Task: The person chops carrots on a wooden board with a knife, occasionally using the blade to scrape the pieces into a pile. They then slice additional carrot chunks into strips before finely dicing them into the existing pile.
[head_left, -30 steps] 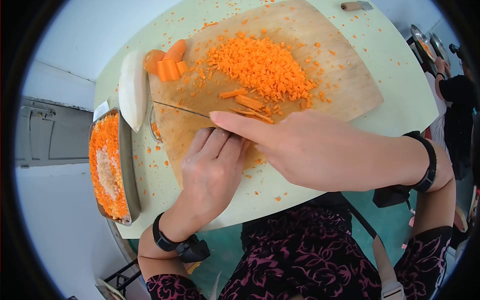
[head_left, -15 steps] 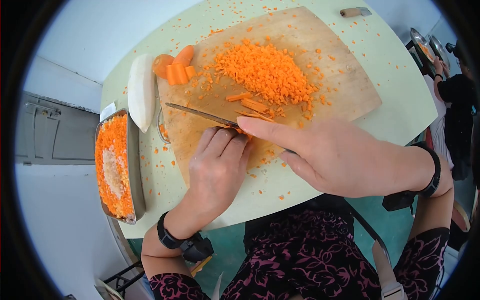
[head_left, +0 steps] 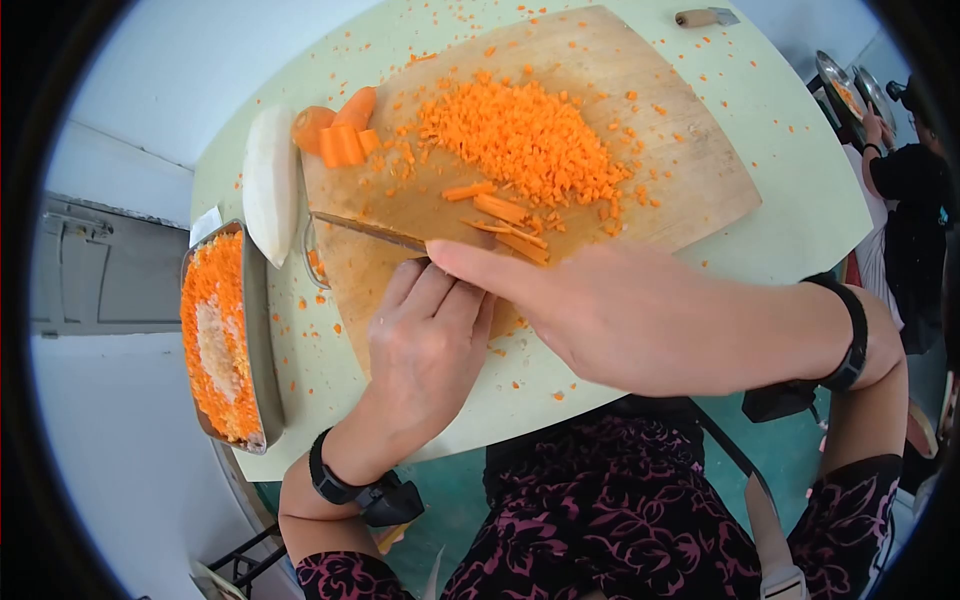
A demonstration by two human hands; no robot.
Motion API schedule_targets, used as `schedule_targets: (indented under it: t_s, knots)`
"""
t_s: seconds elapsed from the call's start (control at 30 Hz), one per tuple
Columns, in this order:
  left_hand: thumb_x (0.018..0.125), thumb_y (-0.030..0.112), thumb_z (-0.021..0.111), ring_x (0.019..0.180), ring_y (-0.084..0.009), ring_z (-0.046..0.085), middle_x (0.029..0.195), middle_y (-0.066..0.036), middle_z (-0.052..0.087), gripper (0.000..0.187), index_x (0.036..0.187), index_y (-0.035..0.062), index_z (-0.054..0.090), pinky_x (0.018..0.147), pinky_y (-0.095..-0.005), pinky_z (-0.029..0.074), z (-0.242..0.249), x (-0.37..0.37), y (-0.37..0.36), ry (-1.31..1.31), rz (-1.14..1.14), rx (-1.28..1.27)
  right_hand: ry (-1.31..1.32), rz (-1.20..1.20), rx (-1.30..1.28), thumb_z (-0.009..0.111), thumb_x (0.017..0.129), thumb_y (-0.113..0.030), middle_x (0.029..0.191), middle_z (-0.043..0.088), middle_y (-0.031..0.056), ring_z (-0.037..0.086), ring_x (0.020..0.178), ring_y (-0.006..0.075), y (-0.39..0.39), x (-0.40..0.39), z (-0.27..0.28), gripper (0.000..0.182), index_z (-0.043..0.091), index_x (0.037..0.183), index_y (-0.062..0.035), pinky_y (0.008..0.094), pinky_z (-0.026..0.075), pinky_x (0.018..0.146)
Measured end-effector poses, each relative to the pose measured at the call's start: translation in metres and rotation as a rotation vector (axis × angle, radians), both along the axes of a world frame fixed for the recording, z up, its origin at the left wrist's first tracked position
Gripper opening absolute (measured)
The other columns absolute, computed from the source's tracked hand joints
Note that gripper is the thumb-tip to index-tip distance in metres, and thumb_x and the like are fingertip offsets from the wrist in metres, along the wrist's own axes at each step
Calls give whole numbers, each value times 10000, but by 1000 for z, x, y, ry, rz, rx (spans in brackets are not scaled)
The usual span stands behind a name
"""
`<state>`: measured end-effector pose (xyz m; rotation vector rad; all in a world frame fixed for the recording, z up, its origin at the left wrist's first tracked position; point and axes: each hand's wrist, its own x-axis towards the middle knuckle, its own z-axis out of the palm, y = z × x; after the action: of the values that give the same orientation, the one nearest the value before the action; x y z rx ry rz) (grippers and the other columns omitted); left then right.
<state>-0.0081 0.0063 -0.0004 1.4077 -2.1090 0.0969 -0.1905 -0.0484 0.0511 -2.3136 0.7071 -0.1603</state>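
My right hand (head_left: pixel 600 310) is closed round a knife (head_left: pixel 370 230), its index finger stretched along the back of the blade and its handle hidden. My left hand (head_left: pixel 425 340) has its fingers curled down on the wooden cutting board (head_left: pixel 670 150), close against the blade; what lies under the fingertips is hidden. Carrot sticks (head_left: pixel 500 208) lie just beyond the knife. Farther back on the board is a heap of diced carrot (head_left: pixel 530 140). Carrot pieces (head_left: pixel 343 146) and thick carrot ends sit at the board's left edge.
A peeled white radish (head_left: pixel 270 185) lies left of the board. Nearer on the left stands a metal tray (head_left: pixel 262 350) of chopped carrot with a pale heap. A small wooden-handled tool (head_left: pixel 706 17) lies at the back right. Another person (head_left: pixel 910 190) is at the far right near metal bowls.
My right hand and the knife have shifted left. More carrot sticks show to the right of the blade. The view has moved slightly.
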Motion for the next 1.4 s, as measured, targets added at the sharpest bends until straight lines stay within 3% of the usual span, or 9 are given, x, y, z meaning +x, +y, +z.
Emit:
schedule_targets:
  t_s: [0.07,0.17,0.27,0.37,0.47,0.67,0.97,1.17,1.4]
  knots:
    - [642,-38,703,734,-272,571,797,-93,614,171,800,-2,649,646,-350,481,-1,0,0,-5,-5,-13,-34,-52,-7,469,884,-74,630,547,175,532,500,330,-6,7,-5,572,306,1431,-114,405,423,473]
    - [658,-28,713,742,-267,579,799,-91,616,156,800,-3,652,649,-344,484,-2,0,1,4,-11,-28,-38,-59,-31,502,839,-67,650,610,188,604,587,338,-13,4,4,514,406,1338,10,433,476,572]
    - [668,-13,711,759,-262,583,815,-93,615,159,816,-4,654,658,-339,490,0,2,2,3,-29,-5,-64,-82,-21,498,858,-93,620,598,185,602,566,346,-12,-3,12,506,401,1347,-4,428,484,553]
    - [670,-10,701,776,-263,584,834,-98,617,172,834,-8,652,667,-338,498,1,4,2,-19,-43,2,-2,-76,42,477,890,-87,622,545,169,505,453,316,-1,-11,18,586,297,1445,-140,393,422,477]
    - [658,-40,704,766,-276,584,833,-105,626,169,818,-9,659,663,-347,492,2,1,1,8,-23,-9,105,-40,-20,490,882,-84,567,513,143,514,450,297,8,-13,17,601,296,1446,-154,391,418,463]
    - [639,-54,683,759,-281,577,824,-106,620,193,822,4,661,659,-352,491,3,1,2,-11,-4,2,14,-3,-99,506,872,-81,537,499,135,525,452,310,11,-16,9,620,281,1447,-141,397,416,440]
    - [634,-41,692,735,-272,572,807,-93,615,186,812,4,659,651,-353,490,3,0,4,-43,12,23,-8,9,-8,488,875,-66,583,536,175,554,504,337,4,1,0,581,307,1425,-114,421,436,479]
    - [662,-33,699,785,-273,592,835,-99,630,165,822,-7,665,681,-347,498,5,2,3,-18,-26,31,-86,-80,-58,477,890,-96,629,566,186,538,515,360,-14,6,0,538,350,1412,-124,430,427,491]
    - [647,-47,693,797,-275,586,836,-101,630,198,839,3,677,694,-350,499,7,3,5,-62,-27,30,7,-50,-20,500,882,-91,571,529,149,525,469,326,5,-12,22,563,342,1420,-132,402,427,470]
